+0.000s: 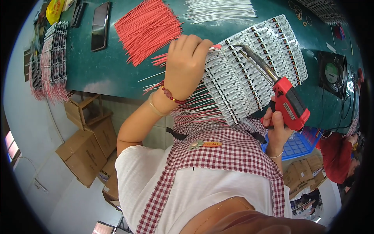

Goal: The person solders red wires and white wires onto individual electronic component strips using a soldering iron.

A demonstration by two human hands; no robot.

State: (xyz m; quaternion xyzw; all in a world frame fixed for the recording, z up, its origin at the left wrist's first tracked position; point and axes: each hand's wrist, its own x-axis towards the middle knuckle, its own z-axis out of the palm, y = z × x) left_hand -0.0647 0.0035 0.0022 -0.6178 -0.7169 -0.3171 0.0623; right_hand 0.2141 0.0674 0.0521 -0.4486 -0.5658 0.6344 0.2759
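Left hand is seemingly steadying pinched thin red wires; at its four o'clock, right hand is gripping red-black soldering gun.

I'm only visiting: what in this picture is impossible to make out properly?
All in the head view:
Left hand: its back hides most of its grip on the red wires.
Right hand: the soldering iron's handle hides some fingers.
White circuit boards: individual solder joints are too small to judge.
Person in red: small, blurred, partly cut off by the lens's dark rim.
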